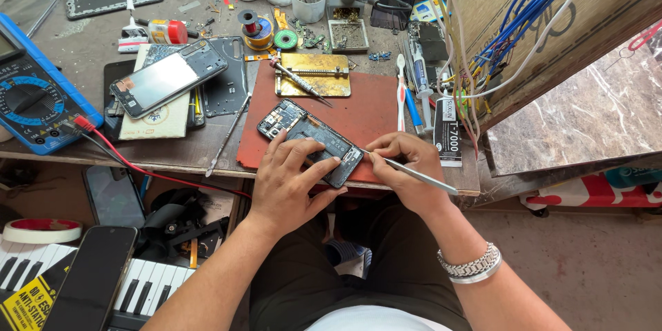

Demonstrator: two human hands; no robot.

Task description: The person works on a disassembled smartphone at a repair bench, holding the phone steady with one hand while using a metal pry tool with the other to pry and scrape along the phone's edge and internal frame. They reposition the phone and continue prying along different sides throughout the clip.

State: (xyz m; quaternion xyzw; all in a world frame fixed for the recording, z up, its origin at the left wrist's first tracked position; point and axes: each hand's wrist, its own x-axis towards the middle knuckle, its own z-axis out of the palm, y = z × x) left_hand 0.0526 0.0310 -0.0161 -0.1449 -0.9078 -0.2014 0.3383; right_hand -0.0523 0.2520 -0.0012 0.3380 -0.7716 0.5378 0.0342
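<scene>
Cluttered with repair gear, the wooden worktop (83, 41) fills the upper left of the frame, a red mat (365, 114) at its centre. On the mat's lower edge lies an opened smartphone (310, 139), back cover off. The left hand (286, 179) rests on it with fingers spread, pressing it down. The right hand (403, 165) pinches thin metal tweezers (414, 174), tip touching the phone's lower end. A blue multimeter (34, 93) sits at far left.
</scene>
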